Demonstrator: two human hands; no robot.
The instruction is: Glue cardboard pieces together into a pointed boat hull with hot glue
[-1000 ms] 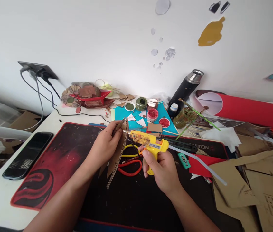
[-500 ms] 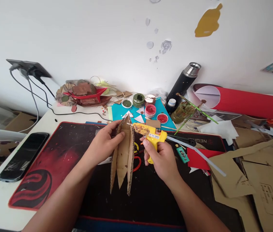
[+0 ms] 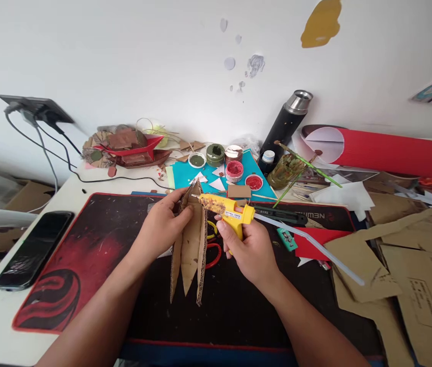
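I see the left hand [image 3: 165, 224] pinching the cardboard [image 3: 190, 247], the right hand [image 3: 252, 250] gripping the glue gun [image 3: 233, 211]; at their nine o'clock lies a phone [image 3: 34, 250].

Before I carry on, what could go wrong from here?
The glue gun has its nozzle close to the left hand; if hot, it might burn. The cardboard piece, held near its upper end, could swing. The glue stick, jutting back toward the cardboard sheets, might snag.

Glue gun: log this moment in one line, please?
left hand: holds cardboard piece | right hand: grips yellow glue gun | nozzle: near cardboard's upper end
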